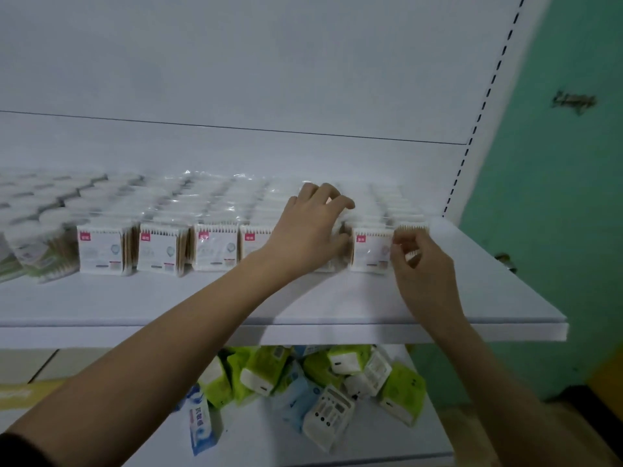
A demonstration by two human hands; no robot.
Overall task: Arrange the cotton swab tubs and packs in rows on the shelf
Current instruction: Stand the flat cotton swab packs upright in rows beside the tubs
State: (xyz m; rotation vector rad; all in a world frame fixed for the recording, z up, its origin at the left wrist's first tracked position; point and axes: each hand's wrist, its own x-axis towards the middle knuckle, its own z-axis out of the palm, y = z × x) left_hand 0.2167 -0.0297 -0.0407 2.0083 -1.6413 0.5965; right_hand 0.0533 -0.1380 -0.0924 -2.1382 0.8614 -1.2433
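Square cotton swab packs (161,249) with white labels and a red tag stand in rows running from front to back on the white shelf (236,301). Round tubs (37,210) of swabs fill the far left. My left hand (310,230) lies over the top of a row right of centre, its fingers curled round the packs there. My right hand (418,264) pinches the right edge of the front pack (371,251) in the rightmost rows. Packs behind my left hand are hidden.
The shelf's right end (526,298) is bare and meets a green wall (566,197). A lower shelf (371,443) holds a loose heap of green, blue and white wipe packs (303,379). The white back panel (269,79) rises behind the rows.
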